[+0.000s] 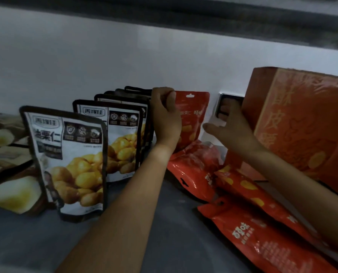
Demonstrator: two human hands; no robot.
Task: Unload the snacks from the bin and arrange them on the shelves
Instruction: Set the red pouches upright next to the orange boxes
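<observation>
My left hand (165,117) grips the top left corner of an upright red snack pouch (192,115) at the back of the grey shelf (164,223). To the pouch's right, my right hand (230,125) hovers with its fingers spread and holds nothing. Several red pouches (243,213) lie flat in a loose pile in front of the upright one. Left of my left hand stands a row of several black-and-white chestnut pouches (69,162), upright and facing me.
A large orange gift box (294,123) stands at the right, close to my right forearm. Brown and yellow packs (8,170) lie at the far left. A white back wall (105,62) closes the shelf, with another shelf's dark underside (223,14) overhead.
</observation>
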